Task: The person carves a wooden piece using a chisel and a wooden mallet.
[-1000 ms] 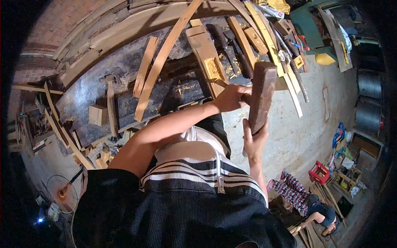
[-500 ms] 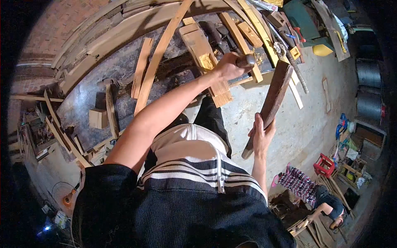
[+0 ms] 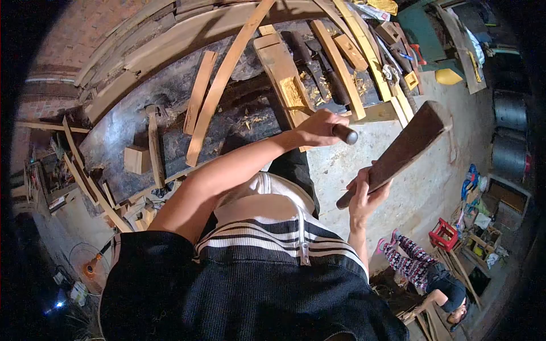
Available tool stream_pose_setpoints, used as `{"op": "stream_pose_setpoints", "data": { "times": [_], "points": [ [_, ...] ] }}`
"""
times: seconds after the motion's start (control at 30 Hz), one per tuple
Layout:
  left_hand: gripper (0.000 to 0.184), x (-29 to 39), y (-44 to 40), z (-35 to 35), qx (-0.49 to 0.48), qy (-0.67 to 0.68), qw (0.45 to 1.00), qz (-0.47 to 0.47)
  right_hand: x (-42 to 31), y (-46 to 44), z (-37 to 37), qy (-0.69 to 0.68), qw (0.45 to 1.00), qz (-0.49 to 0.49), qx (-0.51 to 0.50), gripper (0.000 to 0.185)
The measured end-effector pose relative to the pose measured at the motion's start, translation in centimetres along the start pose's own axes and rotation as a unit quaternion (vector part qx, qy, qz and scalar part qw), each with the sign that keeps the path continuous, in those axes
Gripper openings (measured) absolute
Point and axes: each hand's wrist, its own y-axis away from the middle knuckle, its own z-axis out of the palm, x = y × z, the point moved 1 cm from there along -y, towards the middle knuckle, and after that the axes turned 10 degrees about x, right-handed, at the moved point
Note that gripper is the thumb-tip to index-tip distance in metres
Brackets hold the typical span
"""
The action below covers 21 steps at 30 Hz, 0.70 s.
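My left hand (image 3: pixel 319 128) is closed around a chisel (image 3: pixel 344 134); its round handle end sticks out past the fist, while the blade is hidden. It is over the near end of a thick wooden workpiece (image 3: pixel 274 57), which has a cut recess filled with yellow shavings (image 3: pixel 292 91). In my right hand (image 3: pixel 367 193) is a long, flat-sided dark wooden mallet (image 3: pixel 410 143), gripped by its narrow end. The mallet's broad end tilts up and to the right, apart from the chisel.
On the dark bench (image 3: pixel 122 136) lie a hammer (image 3: pixel 154 145), a wooden block (image 3: pixel 136 159) and several wood strips (image 3: pixel 227 79). A fan (image 3: pixel 91 267) stands at the lower left. Another person (image 3: pixel 438 284) bends over wood at the lower right, near a red stool (image 3: pixel 443 235).
My left hand has come down towards my body with the chisel. The mallet's broad end has swung to the right and nearer the camera. The view has shifted slightly.
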Motion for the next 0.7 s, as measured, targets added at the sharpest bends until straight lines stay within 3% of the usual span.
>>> {"op": "stream_pose_setpoints", "data": {
  "times": [0.03, 0.1, 0.13, 0.23, 0.27, 0.3, 0.37, 0.4, 0.43, 0.5, 0.57, 0.6, 0.67, 0.7],
  "points": [
    [0.012, -0.1, 0.1, 0.0, 0.000, 0.000, 1.000, 0.000, 1.1, 0.0, -0.1, 0.000, 1.000, 0.000, 0.000, 0.045],
    [0.013, -0.6, 0.4, 0.3, 0.010, 0.017, 1.000, 0.018, 3.9, -0.2, -0.3, 0.191, 0.979, -0.011, -0.066, 0.051],
    [0.014, -1.4, 0.5, 0.4, -0.007, 0.016, 1.000, 0.023, 2.8, -0.2, 0.3, 0.204, 0.974, 0.049, -0.085, 0.056],
    [0.013, -1.3, 0.7, 0.2, -0.020, -0.013, 1.000, 0.019, 1.5, 0.5, 0.0, 0.151, 0.982, 0.110, -0.042, 0.059],
    [0.012, -1.2, 0.7, 0.0, -0.020, 0.008, 0.999, 0.032, 2.1, 0.9, -0.4, 0.107, 0.992, 0.065, -0.019, 0.060],
    [0.012, -0.9, 0.7, -0.1, -0.021, 0.009, 0.999, 0.031, 3.2, 1.2, -0.6, 0.063, 0.998, 0.001, -0.010, 0.043],
    [0.013, -0.8, 0.6, 0.0, -0.024, 0.027, 0.999, 0.031, 4.3, 1.4, -0.4, 0.084, 0.996, -0.020, -0.007, 0.045],
    [0.011, -1.4, 0.7, 0.8, -0.012, -0.018, 1.000, 0.014, 4.6, 0.7, -0.3, 0.216, 0.975, -0.026, -0.053, 0.042],
    [0.012, -2.1, 0.7, 1.1, -0.044, -0.035, 0.998, 0.017, 2.5, 0.5, 0.6, 0.158, 0.980, 0.095, -0.070, 0.041],
    [0.020, -3.6, 0.2, 1.8, -0.030, -0.012, 0.999, 0.000, 2.7, -0.2, 0.2, 0.183, 0.980, 0.047, -0.066, 0.039],
    [0.031, -1.3, -1.9, -0.7, 0.036, -0.036, 0.995, -0.088, 2.9, -0.4, -0.2, 0.187, 0.980, 0.044, -0.060, 0.042],
    [0.054, -1.7, -3.0, -2.3, -0.027, -0.080, 0.978, -0.191, 2.5, -0.4, -0.2, 0.174, 0.982, 0.048, -0.051, 0.042],
    [0.048, -1.3, -3.9, -4.2, 0.145, 0.052, 0.970, -0.188, 2.4, -0.3, -0.2, 0.157, 0.985, 0.055, -0.043, 0.042],
    [0.040, -2.8, -4.0, -4.8, 0.190, 0.078, 0.945, -0.255, 2.4, -0.4, -0.3, 0.157, 0.985, 0.058, -0.050, 0.043]
  ]
}}
